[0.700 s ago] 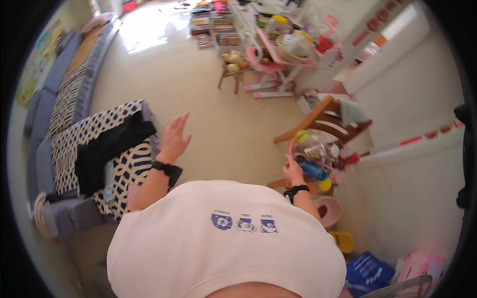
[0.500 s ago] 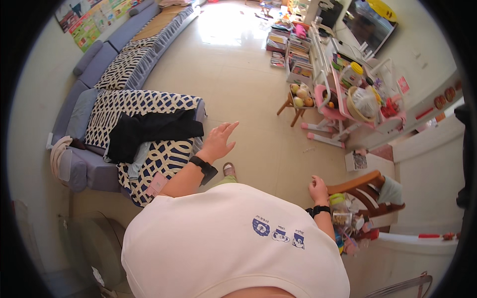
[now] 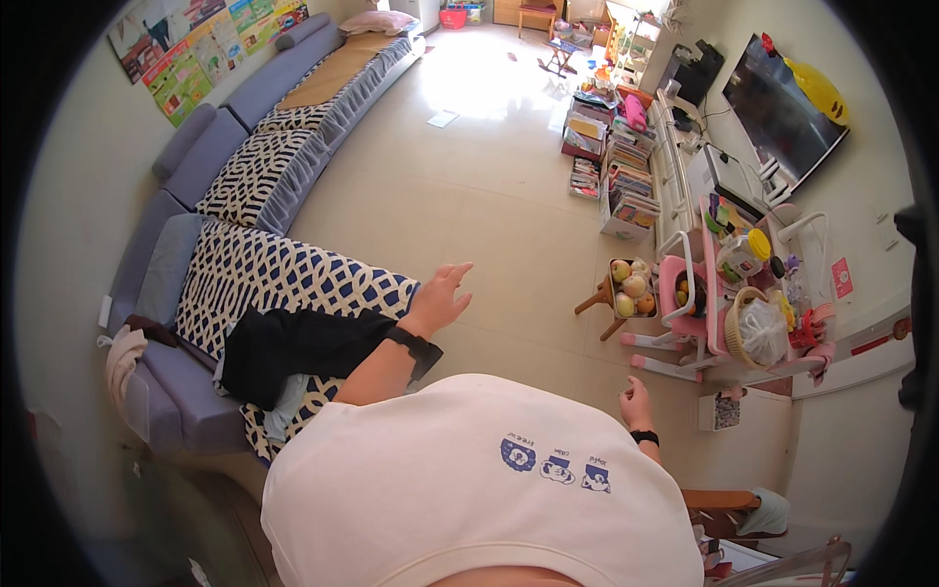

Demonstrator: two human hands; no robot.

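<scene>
My left hand [image 3: 438,301] is stretched forward with its fingers spread, holding nothing. It hangs in the air over the floor, just beyond the corner of the sofa [image 3: 205,411]. Black trousers [image 3: 303,352] lie on the sofa's blue-and-cream patterned cover [image 3: 284,264], near my left forearm. Lower on the right, my right hand [image 3: 636,403] hangs with loosely curled fingers and a small gap at the thumb; nothing shows in it. Both wrists wear black bands. The nearest thing beyond the right hand is a pink high chair [image 3: 685,293].
A small wooden stool [image 3: 592,301] carries a box of fruit. Books and boxes [image 3: 626,186] line the right side below a cabinet and a wall screen [image 3: 782,112]. A wooden chair [image 3: 724,501] stands at the lower right. The tiled floor [image 3: 479,205] runs between sofa and cabinet.
I have moved forward past the wooden chair, which now sits lower in view. The stool and high chair appear closer. My left hand stays spread; the right remains low at my side.
</scene>
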